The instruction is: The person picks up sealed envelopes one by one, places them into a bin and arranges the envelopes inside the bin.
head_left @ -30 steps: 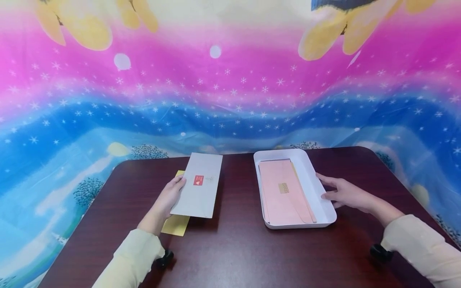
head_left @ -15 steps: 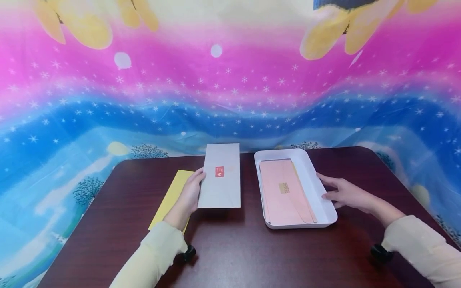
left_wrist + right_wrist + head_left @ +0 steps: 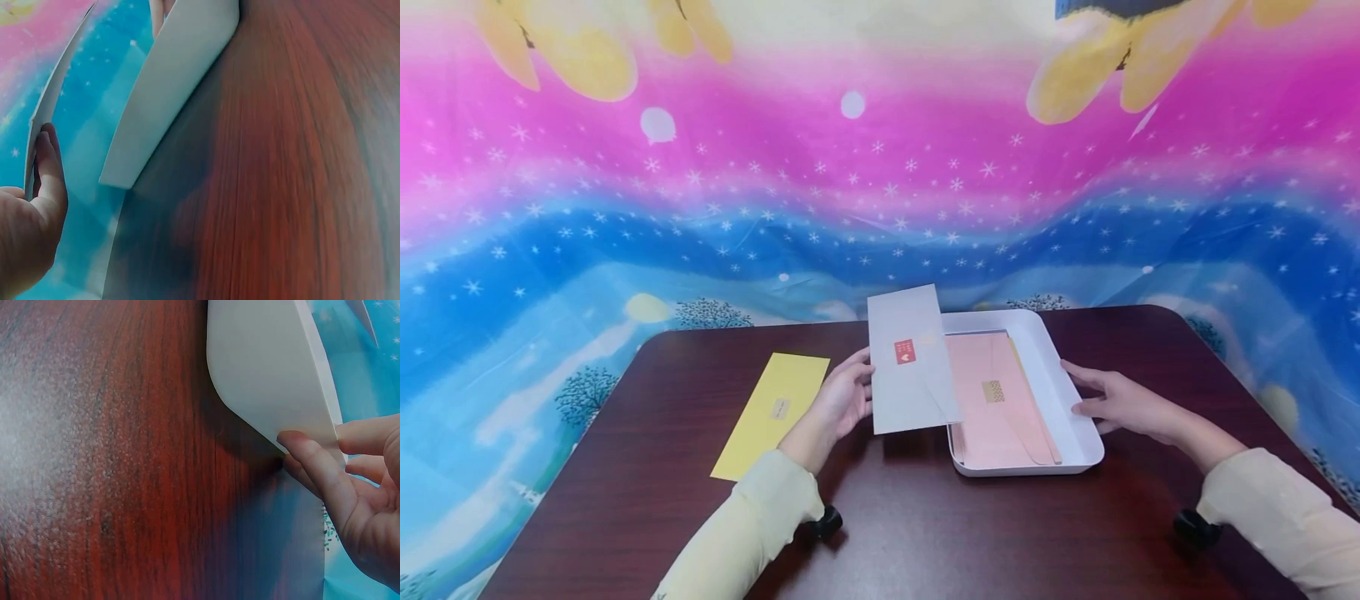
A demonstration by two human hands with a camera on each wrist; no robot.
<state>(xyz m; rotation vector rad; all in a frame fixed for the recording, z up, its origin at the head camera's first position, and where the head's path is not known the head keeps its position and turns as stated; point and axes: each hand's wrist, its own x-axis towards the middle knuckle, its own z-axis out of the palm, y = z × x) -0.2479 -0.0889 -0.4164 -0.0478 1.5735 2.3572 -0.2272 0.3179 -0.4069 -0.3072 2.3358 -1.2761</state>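
My left hand (image 3: 842, 396) pinches a whitish envelope (image 3: 910, 375) with a red heart sticker by its left edge. In the left wrist view this envelope (image 3: 53, 94) shows edge-on between thumb and fingers. The envelope is tilted and overlaps the left rim of a white tray (image 3: 1060, 433) in the head view. In the tray lies a pink envelope (image 3: 985, 433) with a gold patterned sticker, on top of other envelopes whose edges peek out. My right hand (image 3: 1123, 408) holds the tray's right side, its fingertips (image 3: 290, 439) on the outer wall and rim.
A yellow envelope (image 3: 760, 425) with a small pale label lies on the dark wooden table (image 3: 887, 533), left of the tray. A colourful printed cloth (image 3: 880, 183) hangs behind the table and down its sides.
My left hand has carried the whitish envelope rightward from above the yellow one to the tray's left rim, uncovering the yellow envelope. My right hand and the tray have stayed in place.
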